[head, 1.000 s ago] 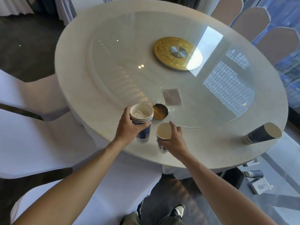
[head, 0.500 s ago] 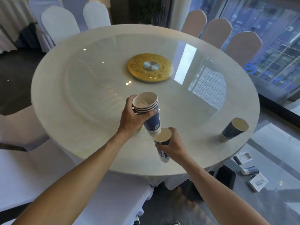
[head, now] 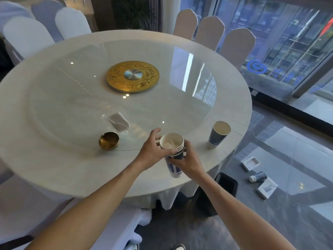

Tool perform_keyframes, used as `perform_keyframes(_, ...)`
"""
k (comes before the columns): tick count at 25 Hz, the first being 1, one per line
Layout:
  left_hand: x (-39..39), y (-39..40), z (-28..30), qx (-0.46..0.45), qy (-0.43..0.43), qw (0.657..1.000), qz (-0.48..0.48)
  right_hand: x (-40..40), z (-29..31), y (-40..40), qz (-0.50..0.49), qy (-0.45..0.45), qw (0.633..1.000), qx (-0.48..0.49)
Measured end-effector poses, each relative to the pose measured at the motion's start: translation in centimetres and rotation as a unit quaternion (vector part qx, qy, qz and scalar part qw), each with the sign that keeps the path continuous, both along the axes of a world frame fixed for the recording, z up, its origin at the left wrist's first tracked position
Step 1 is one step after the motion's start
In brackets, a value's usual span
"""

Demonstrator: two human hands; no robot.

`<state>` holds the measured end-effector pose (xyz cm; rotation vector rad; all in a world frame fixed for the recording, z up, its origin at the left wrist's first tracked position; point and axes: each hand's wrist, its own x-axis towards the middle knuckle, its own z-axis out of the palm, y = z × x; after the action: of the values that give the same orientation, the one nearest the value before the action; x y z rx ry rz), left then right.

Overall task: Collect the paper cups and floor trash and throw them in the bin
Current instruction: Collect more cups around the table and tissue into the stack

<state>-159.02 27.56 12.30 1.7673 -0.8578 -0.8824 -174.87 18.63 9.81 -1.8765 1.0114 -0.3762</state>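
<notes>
Holding the stack of paper cups (head: pixel 173 150) above the near edge of the tabletop (head: pixel 54 168), your left hand (head: pixel 153 150) grips its rim and your right hand (head: pixel 187 159) wraps the lower part. A single paper cup (head: pixel 218 134) stands on the tabletop to the right. Beyond it on the floor lie a fallen cup (head: pixel 257 176) and two white boxes (head: pixel 266 189).

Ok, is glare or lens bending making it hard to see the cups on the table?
Head view: window glare streaks the glass turntable, yet the lone paper cup stands outside it and reads clearly. The wide lens bows the table edge and chairs. The stacked cups, held by the left hand and right hand, are slightly soft.
</notes>
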Motion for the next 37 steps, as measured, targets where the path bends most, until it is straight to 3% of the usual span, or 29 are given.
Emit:
perform_keyframes(5,-4.3,-2.2,-1.6,0.048,-0.006,0.998,-0.031,-4.2,-0.5,-3.1,-0.020,-0.037,0.999,0.023)
perform_keyframes(14,-10.0,-6.0,-2.0,0.041,-0.002,0.999,-0.023,-10.3,-0.8,-6.2,0.023,-0.053,0.998,0.027)
perform_keyframes(19,-11.9,-7.5,-2.2,0.038,-0.001,0.999,-0.011,-13.6,-0.8,-7.8,0.054,0.027,0.998,-0.005)
perform_keyframes(25,-11.6,-9.3,-4.1,0.050,-0.029,0.998,0.011,-15.2,-0.1,-11.9,-0.017,0.128,0.989,-0.075)
perform_keyframes(31,-10.2,-11.8,-5.5,0.060,-0.013,0.998,-0.014,-12.4,0.4,-17.5,-0.010,0.251,0.953,-0.172)
perform_keyframes(37,-7.5,-14.6,-6.8,0.095,0.016,0.995,-0.036,-7.5,-0.4,-22.0,0.039,0.313,0.935,-0.162)
